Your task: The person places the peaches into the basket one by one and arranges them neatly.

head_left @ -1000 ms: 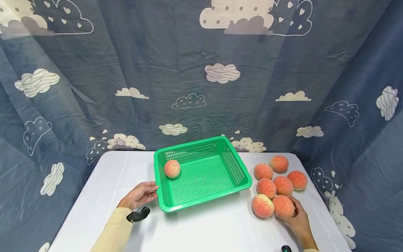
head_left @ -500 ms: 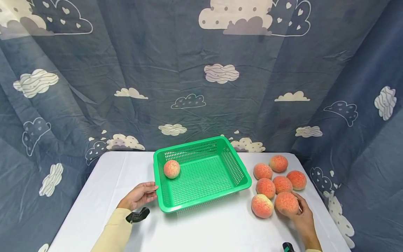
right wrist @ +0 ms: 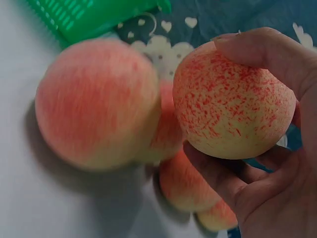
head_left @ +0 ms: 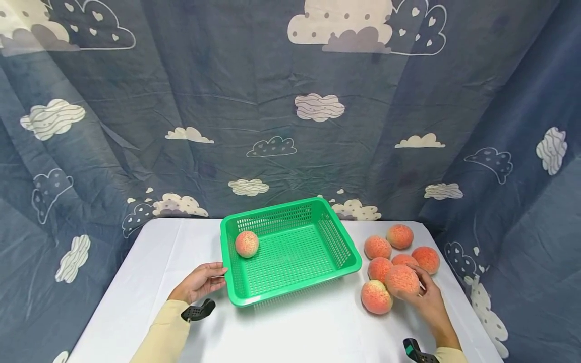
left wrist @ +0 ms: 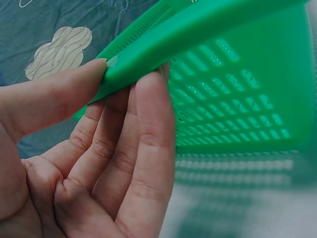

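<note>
A green plastic basket (head_left: 290, 295) with slotted walls stands mid-table, one peach (head_left: 247, 244) inside it at the left. My left hand (head_left: 199, 283) pinches the basket's left rim; in the left wrist view the thumb lies on top of the rim (left wrist: 148, 52) and the fingers sit beneath it. At the right, my right hand (head_left: 428, 297) grips a speckled red-yellow peach (right wrist: 233, 104) between thumb and fingers, raised over the group. A yellower peach (head_left: 376, 297) lies just left of the held one in the head view.
Several other peaches lie clustered behind the right hand, among them one at the back (head_left: 400, 236) and one at the right (head_left: 426, 259). White cloth covers the table (head_left: 281, 333). A dark cloud-patterned curtain (head_left: 272, 166) hangs behind it.
My right hand has lifted its peach off the table, first shifting slightly right, then left and up, so it now overlaps the peaches behind. The left hand and basket have stayed put.
</note>
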Action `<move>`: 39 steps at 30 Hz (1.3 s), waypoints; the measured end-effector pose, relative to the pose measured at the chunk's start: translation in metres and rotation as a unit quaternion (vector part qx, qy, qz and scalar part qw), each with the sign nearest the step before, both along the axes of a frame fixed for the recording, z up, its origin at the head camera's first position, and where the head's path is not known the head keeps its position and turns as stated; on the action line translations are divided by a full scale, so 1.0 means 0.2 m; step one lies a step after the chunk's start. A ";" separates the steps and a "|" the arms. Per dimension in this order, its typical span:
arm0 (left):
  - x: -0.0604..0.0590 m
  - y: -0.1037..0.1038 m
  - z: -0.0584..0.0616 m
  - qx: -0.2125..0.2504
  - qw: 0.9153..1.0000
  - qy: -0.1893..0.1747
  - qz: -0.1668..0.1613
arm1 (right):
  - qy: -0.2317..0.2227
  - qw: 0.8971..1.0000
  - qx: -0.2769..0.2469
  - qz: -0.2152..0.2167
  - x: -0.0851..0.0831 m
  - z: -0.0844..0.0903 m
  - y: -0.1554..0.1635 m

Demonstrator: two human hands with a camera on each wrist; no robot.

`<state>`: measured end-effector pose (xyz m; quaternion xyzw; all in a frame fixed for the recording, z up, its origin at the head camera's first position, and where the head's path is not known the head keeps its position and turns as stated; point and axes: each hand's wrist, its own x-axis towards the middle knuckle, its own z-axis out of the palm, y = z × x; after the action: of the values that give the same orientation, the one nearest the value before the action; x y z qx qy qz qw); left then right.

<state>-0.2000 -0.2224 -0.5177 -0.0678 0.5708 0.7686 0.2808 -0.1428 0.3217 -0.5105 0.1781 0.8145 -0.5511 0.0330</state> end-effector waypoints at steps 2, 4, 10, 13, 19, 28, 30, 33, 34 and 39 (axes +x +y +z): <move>0.00 0.00 0.00 0.006 1.000 -0.001 -0.001 | 0.002 1.000 -0.002 0.010 -0.02 0.02 -0.02; 0.00 -0.01 -0.01 0.013 1.000 -0.001 -0.002 | 0.015 1.000 -0.010 0.018 -0.03 0.03 -0.04; 0.00 -0.01 -0.02 0.023 1.000 0.001 -0.004 | 0.060 0.997 -0.033 0.042 -0.08 0.06 -0.08; -0.01 -0.01 -0.02 0.020 1.000 -0.002 -0.003 | 0.073 0.995 -0.032 0.054 -0.10 0.08 -0.11; -0.01 -0.01 -0.02 0.023 1.000 -0.003 -0.004 | 0.077 0.994 -0.017 0.081 -0.18 0.15 -0.15; -0.01 -0.02 -0.02 0.027 1.000 -0.004 -0.002 | 0.084 0.987 -0.021 0.132 -0.35 0.23 -0.24; -0.01 -0.02 -0.02 0.025 1.000 -0.005 -0.001 | 0.084 0.986 -0.031 0.143 -0.40 0.24 -0.27; -0.01 -0.02 -0.01 0.020 1.000 -0.007 0.003 | 0.092 0.981 -0.043 0.163 -0.47 0.24 -0.31; -0.01 -0.02 -0.01 0.020 1.000 -0.008 0.004 | 0.093 0.980 -0.048 0.170 -0.50 0.24 -0.32; -0.01 -0.02 -0.02 0.023 1.000 -0.008 0.003 | 0.103 0.971 -0.065 0.204 -0.59 0.25 -0.40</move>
<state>-0.2024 -0.2258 -0.5217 -0.0690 0.5503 0.7820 0.2843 -0.2610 0.2420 -0.4614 -0.0524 0.7950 -0.5999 0.0724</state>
